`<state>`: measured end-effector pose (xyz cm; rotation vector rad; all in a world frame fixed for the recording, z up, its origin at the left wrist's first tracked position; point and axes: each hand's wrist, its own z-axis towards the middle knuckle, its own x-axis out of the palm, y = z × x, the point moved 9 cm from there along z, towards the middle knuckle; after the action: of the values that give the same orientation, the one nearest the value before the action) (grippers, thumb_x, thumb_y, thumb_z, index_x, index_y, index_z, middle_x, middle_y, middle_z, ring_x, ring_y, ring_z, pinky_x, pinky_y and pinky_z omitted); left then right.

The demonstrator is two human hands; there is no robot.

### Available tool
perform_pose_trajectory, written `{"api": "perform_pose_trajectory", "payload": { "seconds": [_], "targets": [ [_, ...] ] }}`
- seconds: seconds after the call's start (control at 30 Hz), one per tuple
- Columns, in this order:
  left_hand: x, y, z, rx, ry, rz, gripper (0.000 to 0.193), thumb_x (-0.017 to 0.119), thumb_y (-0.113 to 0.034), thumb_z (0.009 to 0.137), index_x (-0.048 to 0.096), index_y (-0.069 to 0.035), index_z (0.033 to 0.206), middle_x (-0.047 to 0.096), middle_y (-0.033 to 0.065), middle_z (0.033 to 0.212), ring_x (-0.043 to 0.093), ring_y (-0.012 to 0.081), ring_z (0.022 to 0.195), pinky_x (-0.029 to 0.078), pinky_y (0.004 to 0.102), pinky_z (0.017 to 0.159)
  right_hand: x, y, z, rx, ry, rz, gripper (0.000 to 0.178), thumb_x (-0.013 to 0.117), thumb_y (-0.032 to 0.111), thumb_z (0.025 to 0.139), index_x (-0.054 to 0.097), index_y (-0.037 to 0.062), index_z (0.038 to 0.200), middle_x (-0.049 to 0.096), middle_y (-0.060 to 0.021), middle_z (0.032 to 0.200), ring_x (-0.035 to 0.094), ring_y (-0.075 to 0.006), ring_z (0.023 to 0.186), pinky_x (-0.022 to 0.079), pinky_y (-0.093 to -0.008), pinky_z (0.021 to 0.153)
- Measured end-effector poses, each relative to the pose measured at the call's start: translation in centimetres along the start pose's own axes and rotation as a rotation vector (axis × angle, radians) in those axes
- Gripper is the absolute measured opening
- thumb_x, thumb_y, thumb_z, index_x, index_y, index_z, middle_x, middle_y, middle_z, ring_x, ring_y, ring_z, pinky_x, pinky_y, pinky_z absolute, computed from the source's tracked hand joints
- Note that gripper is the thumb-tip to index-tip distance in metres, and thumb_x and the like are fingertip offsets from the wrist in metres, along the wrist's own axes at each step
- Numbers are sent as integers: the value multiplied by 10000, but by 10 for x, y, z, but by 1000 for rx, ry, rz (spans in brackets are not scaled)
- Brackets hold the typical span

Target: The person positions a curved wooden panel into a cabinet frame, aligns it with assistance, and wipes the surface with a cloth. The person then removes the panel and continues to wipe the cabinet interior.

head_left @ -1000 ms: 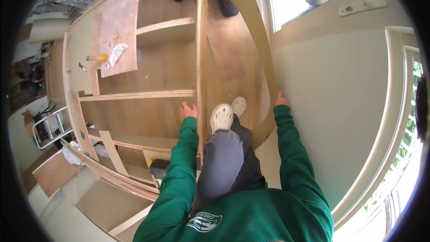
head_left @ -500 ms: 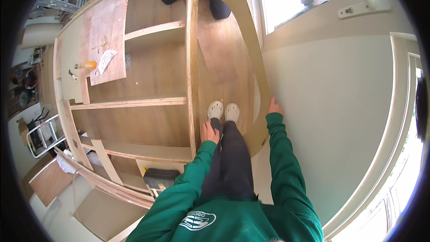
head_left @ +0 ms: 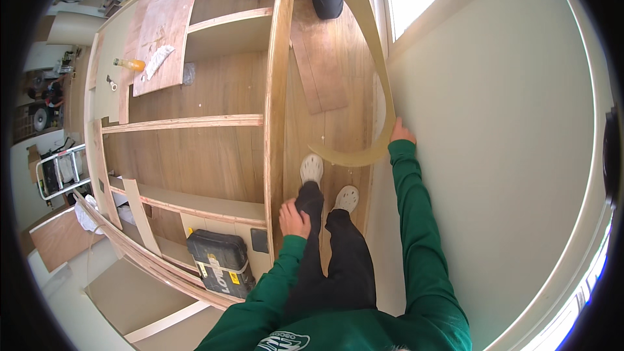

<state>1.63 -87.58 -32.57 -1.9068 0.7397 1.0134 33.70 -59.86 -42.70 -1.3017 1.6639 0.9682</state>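
Observation:
My left hand [head_left: 294,220] rests beside my bent left knee, its fingers apart and holding nothing. At the wall side, my right hand [head_left: 402,131] grips the outer edge of a long, bendable beige strip [head_left: 370,26]; part of its fingers is hidden there. The strip runs away from me along the passage, and its near end curls left across the floor in front of my shoes. To my left, a low wooden framework [head_left: 276,91] with cross rails lies between me and the room.
Another person's dark-clad legs [head_left: 327,1] show at the far end. A flat plank [head_left: 318,78] lies on the floor. On the framework are a panel [head_left: 166,32], an orange bottle [head_left: 130,64] and a white cloth [head_left: 159,60]. A black tool case [head_left: 221,257] sits near left. The wall [head_left: 494,123] borders my right.
I have stepped, with my feet now staggered. The strip's near end has swung from beside my right leg to a curl ahead of my shoes. The co-worker's hand has left view.

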Motion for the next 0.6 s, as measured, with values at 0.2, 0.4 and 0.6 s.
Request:
{"api": "perform_pose_trajectory", "payload": {
  "seconds": [0.2, 0.4, 0.6],
  "targets": [
    [-36, 42, 64, 37, -400, 195, 497, 591, -218, 848, 427, 7, 1260, 444, 221, 1266, 408, 387, 1192, 341, 488, 977, 13, 19, -6, -13, -11, 22, 155, 437, 102, 906, 445, 81, 1059, 662, -205, 837, 645, -418, 778, 519, -506, 655],
    [17, 104, 80, -121, -129, 102, 596, 575, -301, 890, 346, -6, 1356, 419, 220, 1302, 398, 384, 1209, 335, 476, 1014, 10, 25, -4, -26, -118, 51, 176, 435, 106, 911, 458, 84, 1084, 660, -214, 876, 643, -417, 815, 520, -506, 659],
    [0, 25, 55, 323, -560, -108, 615, 562, -247, 883, 314, 10, 1383, 334, 237, 1428, 291, 399, 1346, 238, 523, 1088, 12, 0, 12, 20, -91, 34, 153, 445, 142, 928, 477, 75, 1061, 654, -226, 877, 633, -431, 822, 508, -521, 670]
  ]
}}
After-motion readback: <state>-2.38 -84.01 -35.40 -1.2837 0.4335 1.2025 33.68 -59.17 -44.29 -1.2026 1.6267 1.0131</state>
